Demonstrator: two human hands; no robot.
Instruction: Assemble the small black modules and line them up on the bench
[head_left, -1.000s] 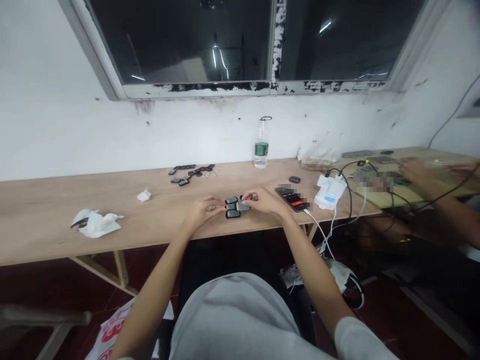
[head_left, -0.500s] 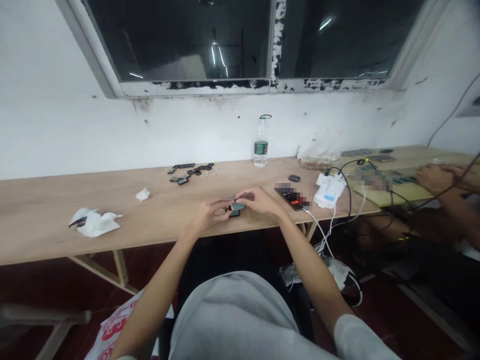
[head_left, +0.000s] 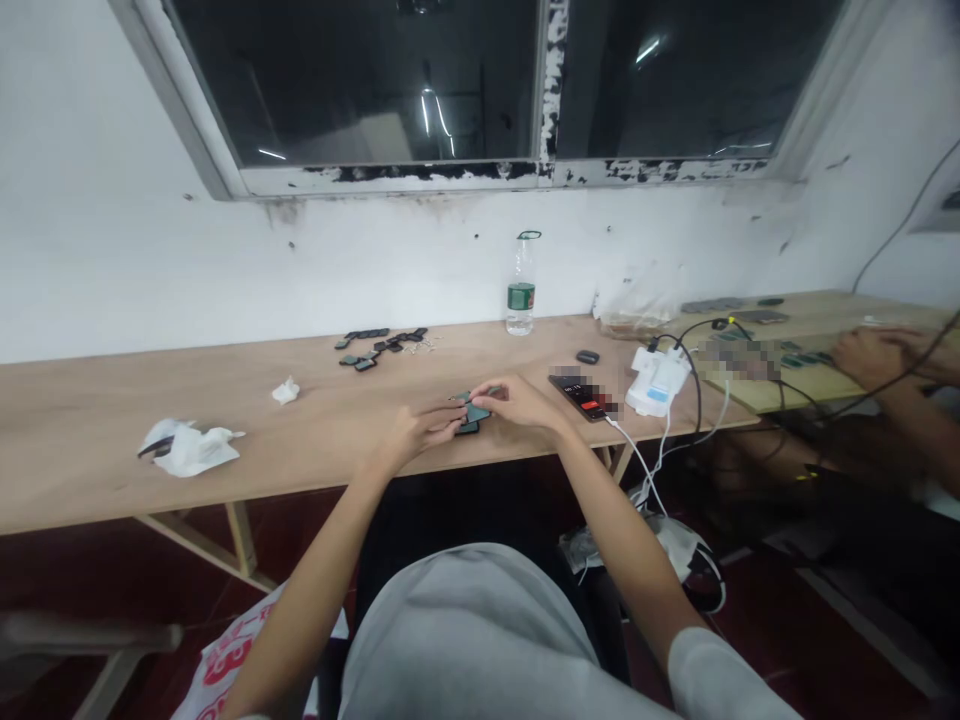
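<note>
Flat pieces (head_left: 475,412): smooth, plastic-looking
Tabletop (head_left: 352,395): smooth, matt wood
Bottle (head_left: 520,297), one o'clock: clear, glossy plastic
Tissue (head_left: 201,450), nine o'clock: crumpled matt paper
Window frame (head_left: 553,95), twelve o'clock: flaking paint (rough stuff)
Shirt (head_left: 480,635), six o'clock: matt cloth

By the look of it, a plain, makeshift workroom — a long wooden tabletop (head_left: 330,405) on simple timber legs runs along a scuffed white wall (head_left: 375,260), with small dark pieces (head_left: 365,365) grouped on it; the window frame (head_left: 553,100) is flaking paint; cables trail from a white power block (head_left: 651,390); another person (head_left: 870,355) is at an adjoining yellowish board (head_left: 757,399); the floor (head_left: 757,610) is dark red.
</note>
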